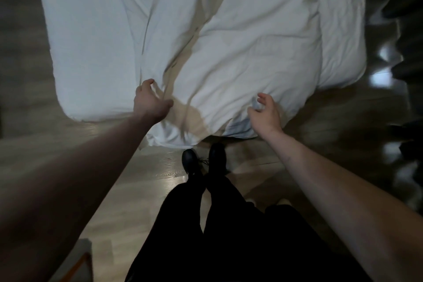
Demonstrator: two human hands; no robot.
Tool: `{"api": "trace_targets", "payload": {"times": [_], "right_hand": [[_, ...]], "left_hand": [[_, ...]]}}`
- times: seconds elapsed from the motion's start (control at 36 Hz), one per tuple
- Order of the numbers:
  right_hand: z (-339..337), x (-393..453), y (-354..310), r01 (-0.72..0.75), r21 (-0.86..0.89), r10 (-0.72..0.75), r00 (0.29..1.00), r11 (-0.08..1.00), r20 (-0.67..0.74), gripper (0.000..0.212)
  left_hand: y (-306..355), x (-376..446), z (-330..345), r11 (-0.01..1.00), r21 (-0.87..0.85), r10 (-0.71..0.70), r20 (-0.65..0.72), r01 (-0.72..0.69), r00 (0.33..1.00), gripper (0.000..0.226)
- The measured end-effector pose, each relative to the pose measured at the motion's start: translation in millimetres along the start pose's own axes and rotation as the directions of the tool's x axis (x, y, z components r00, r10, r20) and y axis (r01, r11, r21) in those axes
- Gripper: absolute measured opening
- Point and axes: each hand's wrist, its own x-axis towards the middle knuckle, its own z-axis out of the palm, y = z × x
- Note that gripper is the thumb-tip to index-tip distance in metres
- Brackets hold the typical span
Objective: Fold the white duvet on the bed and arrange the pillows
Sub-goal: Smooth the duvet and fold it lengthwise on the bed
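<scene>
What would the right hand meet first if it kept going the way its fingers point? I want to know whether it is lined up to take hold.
Most likely the white duvet: the right hand, fingers spread, hovers at its near end by the foot of the bed. Depth is unclear, so it may already brush the fabric.

You have one view only, from the camera on your head, so no second view overlaps it. It looks steeply down and forward over the foot of the bed (75, 57), close enough that your forearms fill the lower corners. The bed runs away from you toward the top edge; your shoes (203, 162) stand on the floor (142, 181) just before it.
</scene>
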Motion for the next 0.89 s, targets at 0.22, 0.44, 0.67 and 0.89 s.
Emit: {"api": "trace_targets", "payload": {"times": [0.22,0.44,0.67,0.89], "right_hand": [[9.7,9.0,15.0,0.058,-0.106,-0.056,0.998,0.993,0.019,0.063],[-20.5,42.0,36.7,0.064,-0.156,-0.066,0.998,0.986,-0.007,0.065],[-81.7,79.6,30.9,0.110,-0.218,-0.101,0.993,0.970,0.055,0.072],[-118.7,96.6,7.0,0.160,-0.208,-0.149,0.987,0.965,0.068,0.069]], "left_hand": [[-2.7,3.0,12.8,0.996,0.042,0.085,-0.119,-0.081,0.989,0.083],[21.1,10.0,23.7,0.994,0.051,0.108,-0.178,-0.101,0.978,0.098],[70.8,-1.3,40.8,0.987,0.143,0.108,-0.225,-0.077,0.968,0.102],[106.2,-20.1,56.9,0.990,0.125,0.099,-0.226,-0.073,0.969,0.099]]}}
